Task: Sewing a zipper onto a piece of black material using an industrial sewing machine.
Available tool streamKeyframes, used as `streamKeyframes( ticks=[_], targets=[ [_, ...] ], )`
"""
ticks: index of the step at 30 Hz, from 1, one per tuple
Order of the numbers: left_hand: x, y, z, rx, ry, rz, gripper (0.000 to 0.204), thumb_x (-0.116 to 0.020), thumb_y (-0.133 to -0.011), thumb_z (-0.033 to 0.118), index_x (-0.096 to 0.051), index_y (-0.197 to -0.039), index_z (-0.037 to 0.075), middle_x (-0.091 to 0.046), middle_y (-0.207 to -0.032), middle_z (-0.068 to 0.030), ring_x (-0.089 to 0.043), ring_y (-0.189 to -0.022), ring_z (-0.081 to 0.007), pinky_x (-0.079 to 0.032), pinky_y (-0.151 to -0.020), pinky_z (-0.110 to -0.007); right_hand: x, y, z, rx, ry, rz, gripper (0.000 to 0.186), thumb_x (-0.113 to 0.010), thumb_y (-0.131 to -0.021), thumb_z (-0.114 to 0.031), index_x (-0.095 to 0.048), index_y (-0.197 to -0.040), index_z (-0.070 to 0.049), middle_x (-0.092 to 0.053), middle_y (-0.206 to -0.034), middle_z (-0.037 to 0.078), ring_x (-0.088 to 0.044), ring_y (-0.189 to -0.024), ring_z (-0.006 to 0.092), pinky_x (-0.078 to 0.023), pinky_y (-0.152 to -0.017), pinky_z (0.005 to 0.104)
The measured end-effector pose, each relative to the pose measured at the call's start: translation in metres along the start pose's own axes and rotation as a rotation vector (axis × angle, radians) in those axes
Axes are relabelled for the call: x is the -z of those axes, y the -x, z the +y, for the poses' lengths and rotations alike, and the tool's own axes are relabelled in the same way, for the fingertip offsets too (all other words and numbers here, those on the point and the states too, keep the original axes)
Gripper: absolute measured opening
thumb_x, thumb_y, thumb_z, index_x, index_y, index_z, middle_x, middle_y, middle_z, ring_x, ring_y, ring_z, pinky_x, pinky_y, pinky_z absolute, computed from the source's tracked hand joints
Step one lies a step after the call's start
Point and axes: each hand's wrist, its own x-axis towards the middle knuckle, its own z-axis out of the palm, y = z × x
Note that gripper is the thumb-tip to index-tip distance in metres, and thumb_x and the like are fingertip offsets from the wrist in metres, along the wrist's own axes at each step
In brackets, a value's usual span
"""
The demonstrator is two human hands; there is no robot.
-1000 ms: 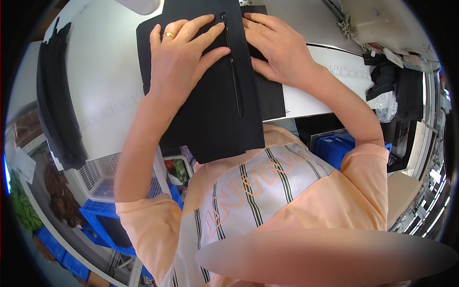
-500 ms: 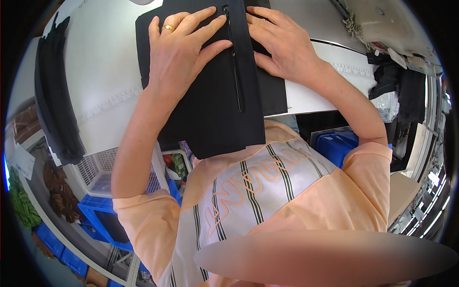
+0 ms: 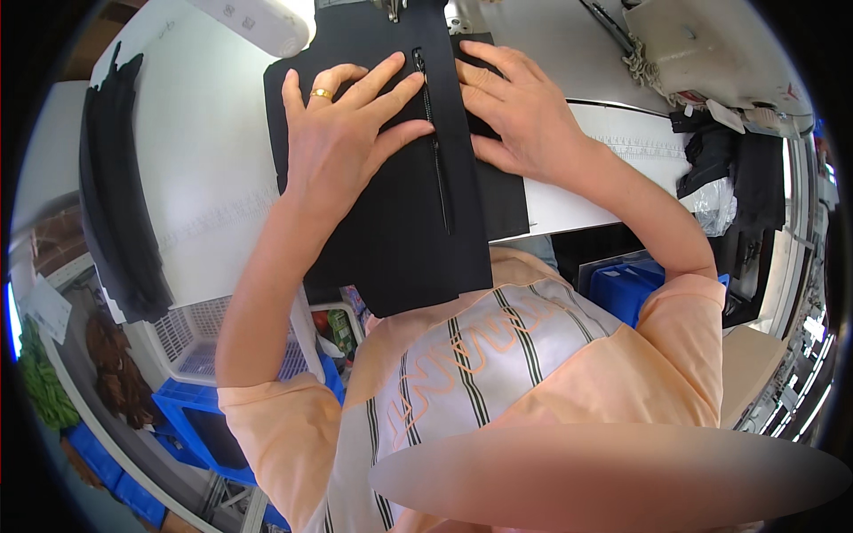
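Note:
A black fabric panel (image 3: 391, 253) lies over the white tabletop, its near end hanging past the edge against my shirt. A long black zipper (image 3: 436, 173) runs lengthwise down it. My left hand (image 3: 338, 142) rests flat on the panel left of the zipper, fingers spread, thumb and index tips beside the zipper teeth. To the right, my right hand (image 3: 529, 115) lies with fingers stretched along a raised fabric fold, over another dark piece (image 3: 505, 200) beneath. At the top edge, a metal presser foot (image 3: 392, 9) meets the panel's far part.
A white machine part (image 3: 258, 22) juts in at the upper left. Black fabric strips (image 3: 124, 195) are stacked on the left of the table. Below stand a white plastic basket (image 3: 204, 342) and a blue crate (image 3: 200, 426). Dark cloth (image 3: 760, 178) hangs at the right.
The whole view has shifted, so things sit lower in the picture and the presser foot now shows at the top. Both hands keep nearly the same pose on the fabric.

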Motion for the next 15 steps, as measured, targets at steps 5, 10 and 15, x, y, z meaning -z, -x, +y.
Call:
streamKeyframes(
  ticks=[5, 10, 15],
  targets=[
    [0.004, -0.003, 0.001, -0.009, 0.004, 0.006, 0.042, -0.071, -0.08, 0.043, -0.07, -0.114, 0.019, -0.064, -0.124, 0.0046, -0.057, -0.103, -0.0209, -0.03, -0.1, -0.058, 0.0, 0.001, -0.002, -0.05, -0.019, -0.066, 0.055, -0.076, -0.072, -0.029, -0.06, -0.12, -0.004, -0.056, -0.131, 0.009, -0.045, -0.129, 0.0287, -0.04, -0.105, 0.0456],
    [-0.002, -0.01, -0.008, -0.027, 0.006, 0.047, 0.041, -0.073, -0.079, 0.042, -0.071, -0.113, 0.018, -0.066, -0.122, 0.004, -0.059, -0.101, -0.0204, -0.034, -0.091, -0.048, -0.002, -0.008, 0.006, -0.052, -0.008, -0.05, 0.055, -0.076, -0.071, -0.028, -0.061, -0.117, -0.003, -0.056, -0.131, 0.009, -0.046, -0.127, 0.0292, -0.042, -0.103, 0.045],
    [-0.001, -0.019, -0.015, -0.009, 0.005, 0.036, 0.042, -0.074, -0.078, 0.041, -0.071, -0.112, 0.018, -0.067, -0.121, 0.0041, -0.06, -0.101, -0.0198, -0.038, -0.083, -0.041, -0.006, -0.017, 0.014, -0.036, -0.018, -0.014, 0.051, -0.076, -0.07, -0.028, -0.063, -0.112, -0.002, -0.058, -0.129, 0.01, -0.048, -0.125, 0.0289, -0.045, -0.099, 0.043]
  ],
)
